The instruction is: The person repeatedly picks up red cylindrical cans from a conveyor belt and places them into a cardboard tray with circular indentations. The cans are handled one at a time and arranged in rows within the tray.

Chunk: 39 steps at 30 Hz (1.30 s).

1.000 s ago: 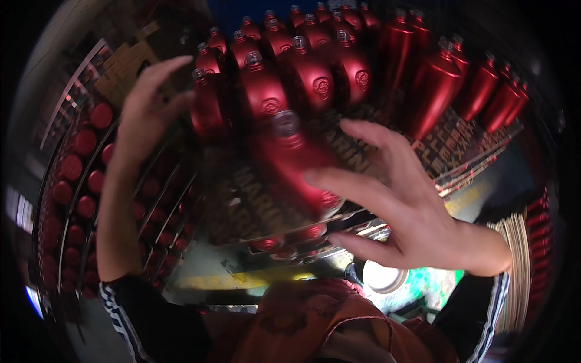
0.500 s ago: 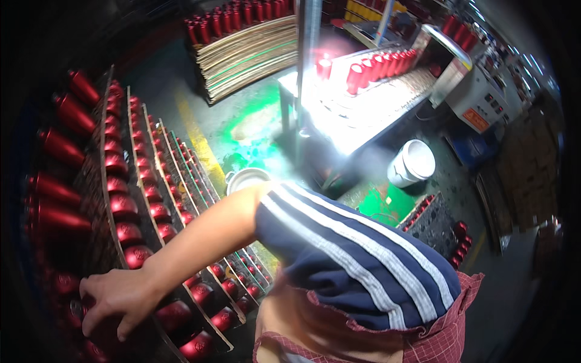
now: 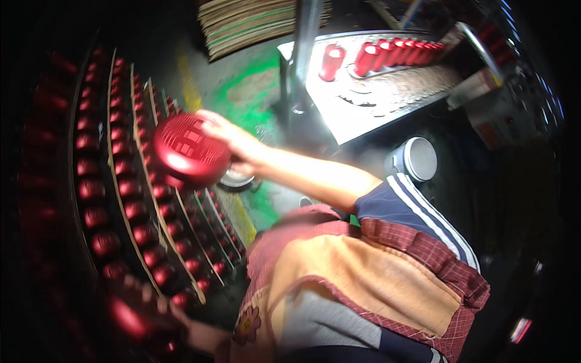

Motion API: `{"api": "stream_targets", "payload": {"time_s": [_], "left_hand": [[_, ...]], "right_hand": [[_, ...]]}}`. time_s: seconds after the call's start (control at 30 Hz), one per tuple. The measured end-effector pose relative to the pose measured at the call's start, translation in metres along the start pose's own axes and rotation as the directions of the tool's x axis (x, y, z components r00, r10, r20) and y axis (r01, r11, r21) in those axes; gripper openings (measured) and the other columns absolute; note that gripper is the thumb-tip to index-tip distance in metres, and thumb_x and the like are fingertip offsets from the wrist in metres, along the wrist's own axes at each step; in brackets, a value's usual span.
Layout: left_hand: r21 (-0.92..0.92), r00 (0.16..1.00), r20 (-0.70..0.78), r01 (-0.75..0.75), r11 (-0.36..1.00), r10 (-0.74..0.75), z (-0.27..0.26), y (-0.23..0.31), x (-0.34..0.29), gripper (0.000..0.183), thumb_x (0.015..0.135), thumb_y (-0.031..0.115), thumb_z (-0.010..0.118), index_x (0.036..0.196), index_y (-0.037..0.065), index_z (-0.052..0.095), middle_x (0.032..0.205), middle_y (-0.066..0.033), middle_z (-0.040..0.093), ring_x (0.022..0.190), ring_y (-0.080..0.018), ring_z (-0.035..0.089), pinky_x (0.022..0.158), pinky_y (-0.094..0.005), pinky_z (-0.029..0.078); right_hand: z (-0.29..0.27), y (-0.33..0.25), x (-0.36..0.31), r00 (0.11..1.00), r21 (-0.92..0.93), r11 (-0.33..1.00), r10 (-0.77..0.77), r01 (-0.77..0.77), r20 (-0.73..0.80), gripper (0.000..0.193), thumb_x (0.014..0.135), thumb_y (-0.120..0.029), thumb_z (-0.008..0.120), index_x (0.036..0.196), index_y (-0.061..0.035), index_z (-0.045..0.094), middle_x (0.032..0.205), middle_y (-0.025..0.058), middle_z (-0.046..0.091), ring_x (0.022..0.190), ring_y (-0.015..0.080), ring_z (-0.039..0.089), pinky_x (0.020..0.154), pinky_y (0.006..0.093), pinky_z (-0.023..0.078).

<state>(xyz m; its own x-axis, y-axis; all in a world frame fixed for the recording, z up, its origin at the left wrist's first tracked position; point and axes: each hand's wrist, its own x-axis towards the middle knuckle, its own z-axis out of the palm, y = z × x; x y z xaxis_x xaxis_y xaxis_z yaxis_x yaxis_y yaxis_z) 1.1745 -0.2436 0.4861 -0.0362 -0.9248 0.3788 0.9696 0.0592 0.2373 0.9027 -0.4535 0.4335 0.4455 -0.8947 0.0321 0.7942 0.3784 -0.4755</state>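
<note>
The red bottle (image 3: pixel 181 148) is in the right hand (image 3: pixel 229 144), its broad round end turned toward the camera, so the neck cannot be made out. The fingers close around its edge, nearly hidden on the far side and washed pale by the light. At the lower left, the left hand (image 3: pixel 172 316) is dim and smeared by motion; its bent fingers lie along a second red bottle (image 3: pixel 128 317), and I cannot tell how firmly, or whether, they grip it. Past the hands, layered boards (image 3: pixel 200 293) carry many red bottles (image 3: pixel 106 244) between them, the leftmost fading into darkness. A pale round container (image 3: pixel 236 181) shows just behind the right hand, mostly covered by it, its contents out of sight. A white bucket (image 3: pixel 419 160) stands near the sleeve; its top is too bright to tell whether it is lidded. Beyond, a glaring white surface (image 3: pixel 342 121) bears a row of red bottles, with a metal post (image 3: pixel 304 54) in front. A stack of thin sheets (image 3: pixel 248 27) is cut off by the upper edge.
</note>
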Motion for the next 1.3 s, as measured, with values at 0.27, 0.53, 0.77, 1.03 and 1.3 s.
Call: {"api": "stream_targets", "payload": {"time_s": [0.27, 0.53, 0.77, 1.03, 1.3], "left_hand": [[-0.52, 0.952, -0.218, 0.073, 0.851, -0.215, -0.213, -0.124, 0.081, 0.066, 0.081, 0.037, 0.069, 0.137, 0.011, 0.046, 0.133, -0.0186, 0.044, 0.101, -0.0318, 0.055, 0.074, -0.0408, 0.056], [-0.749, 0.931, -0.284, -0.067, 0.659, -0.229, -0.36, -0.159, 0.113, 0.077, 0.075, 0.038, 0.077, 0.14, 0.016, 0.043, 0.133, -0.0226, 0.045, 0.106, -0.0311, 0.057, 0.073, -0.0358, 0.056], [-0.775, 0.836, -0.299, 0.069, 0.628, -0.461, -0.383, -0.141, 0.112, 0.069, 0.08, 0.03, 0.069, 0.14, 0.011, 0.041, 0.137, -0.0166, 0.043, 0.105, -0.0305, 0.055, 0.07, -0.0391, 0.053], [0.147, 0.689, -0.487, 0.67, 0.727, -0.537, -0.299, -0.207, 0.143, 0.06, 0.094, 0.033, 0.049, 0.146, 0.006, 0.035, 0.146, -0.0144, 0.042, 0.129, -0.033, 0.046, 0.108, -0.048, 0.038], [0.832, 0.806, -0.387, 0.515, 0.208, -0.447, -0.194, -0.405, 0.213, 0.062, 0.078, 0.008, 0.067, 0.136, -0.002, 0.049, 0.133, -0.0147, 0.053, 0.117, -0.0245, 0.054, 0.107, -0.0366, 0.036]], "right_hand": [[-0.119, 0.024, 0.058, 0.856, 0.665, 0.682, 0.502, -0.306, -0.121, 0.032, 0.099, -0.032, 0.047, 0.121, -0.0112, 0.057, 0.117, 0.0133, 0.064, 0.103, 0.0341, 0.063, 0.088, 0.0518, 0.054], [-0.161, 0.04, 0.097, 0.822, 0.795, 0.519, 0.567, -0.315, -0.044, 0.042, 0.095, -0.038, 0.043, 0.126, -0.0126, 0.056, 0.123, 0.0153, 0.06, 0.111, 0.0399, 0.056, 0.078, 0.0445, 0.057], [-0.159, 0.017, 0.057, 0.91, 0.63, 0.768, 0.337, -0.117, -0.242, 0.038, 0.093, -0.032, 0.059, 0.118, -0.0031, 0.058, 0.113, 0.0176, 0.064, 0.099, 0.03, 0.065, 0.086, 0.0434, 0.057], [-0.187, -0.178, -0.194, 0.626, -0.267, 0.896, -0.44, 0.354, -0.644, 0.059, 0.09, -0.027, 0.06, 0.142, -0.007, 0.04, 0.139, 0.0133, 0.048, 0.125, 0.027, 0.05, 0.105, 0.045, 0.042], [-0.324, -0.471, -0.315, -0.008, -0.917, 0.022, -1.0, -0.399, -0.02, 0.056, 0.075, -0.013, 0.077, 0.128, -0.0199, 0.061, 0.123, 0.0136, 0.056, 0.112, 0.0266, 0.058, 0.097, 0.0346, 0.048]]}}
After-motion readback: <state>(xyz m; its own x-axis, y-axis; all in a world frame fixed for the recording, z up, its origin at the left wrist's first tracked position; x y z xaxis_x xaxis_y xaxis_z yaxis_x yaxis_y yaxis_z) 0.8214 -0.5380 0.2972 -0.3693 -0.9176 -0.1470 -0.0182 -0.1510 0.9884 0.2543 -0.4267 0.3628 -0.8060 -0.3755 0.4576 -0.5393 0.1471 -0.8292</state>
